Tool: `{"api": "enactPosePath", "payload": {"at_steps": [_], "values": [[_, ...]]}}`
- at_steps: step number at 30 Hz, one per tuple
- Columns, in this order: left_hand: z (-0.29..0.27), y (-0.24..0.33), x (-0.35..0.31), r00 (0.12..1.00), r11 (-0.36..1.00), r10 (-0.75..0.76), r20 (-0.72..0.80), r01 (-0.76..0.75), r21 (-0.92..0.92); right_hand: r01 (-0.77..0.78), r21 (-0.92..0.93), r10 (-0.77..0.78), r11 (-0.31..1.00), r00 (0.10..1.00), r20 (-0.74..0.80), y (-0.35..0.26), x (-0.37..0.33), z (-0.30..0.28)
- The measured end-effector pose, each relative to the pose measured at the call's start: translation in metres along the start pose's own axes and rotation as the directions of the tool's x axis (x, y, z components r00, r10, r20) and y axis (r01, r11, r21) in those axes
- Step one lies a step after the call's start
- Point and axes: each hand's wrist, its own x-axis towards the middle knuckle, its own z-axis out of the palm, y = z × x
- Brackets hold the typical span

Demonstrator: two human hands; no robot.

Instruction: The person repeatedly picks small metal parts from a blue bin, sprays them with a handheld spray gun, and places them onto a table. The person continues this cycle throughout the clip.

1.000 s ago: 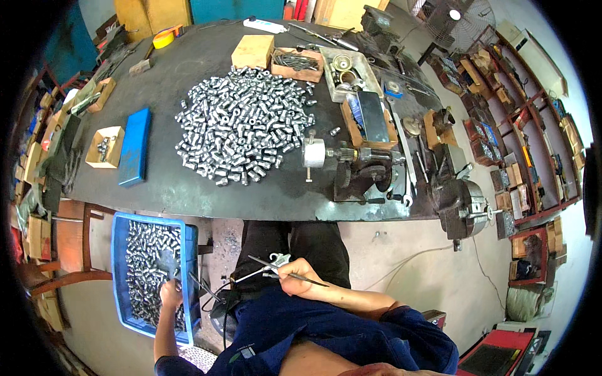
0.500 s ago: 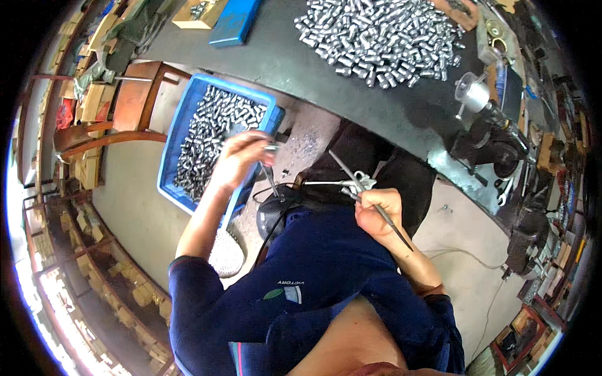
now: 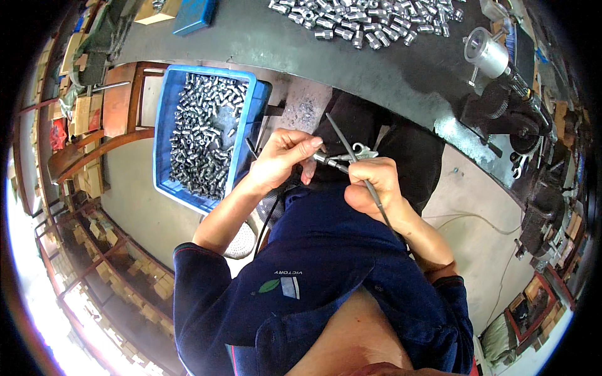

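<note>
My left hand (image 3: 283, 158) is closed, thumb and fingers pinching a small silver metal fitting (image 3: 322, 156) in front of my lap. The fitting meets the dark tip of a short tool (image 3: 339, 166) that comes out of my right fist. Closed as well, my right hand (image 3: 375, 183) also grips a thin, dark, tapered rod (image 3: 342, 136) that slants across it. Just beyond that hand shows a silver piece with a forked end (image 3: 362, 152); how it joins the tool is hidden. To the left stands a blue bin (image 3: 160, 135) with many metal fittings (image 3: 199, 144).
A dark workbench (image 3: 263, 50) runs across the far side, bearing a heap of silver fittings (image 3: 376, 19). A blue box (image 3: 193, 15) lies at its far left. A clamp-like device with a silver cylinder (image 3: 486, 53) stands at the right. A wooden chair (image 3: 119, 106) is beyond the bin.
My left hand has come right, from over the bin's edge to the tool at my right hand, with the fitting. The view has shifted, so the bench heap sits higher in the picture.
</note>
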Motion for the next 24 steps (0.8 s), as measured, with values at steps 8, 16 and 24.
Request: {"api": "enactPosePath", "payload": {"at_steps": [8, 16, 24], "values": [[0.013, 0.014, 0.001, 0.992, 0.952, 0.115, 0.053, -0.126, 0.278, -0.016, 0.003, 0.016, 1.000, 0.998, -0.061, 0.013, -0.004, 0.006], [0.015, 0.007, 0.001, 0.992, 0.978, 0.103, 0.079, -0.116, 0.176, -0.040, 0.060, 0.047, 0.997, 0.992, -0.120, 0.017, -0.009, 0.008], [-0.015, 0.006, 0.008, 0.855, 0.495, 0.508, -0.099, -0.196, 0.847, 0.175, 0.162, -0.173, 0.971, 0.985, -0.028, -0.030, -0.018, 0.000]]}}
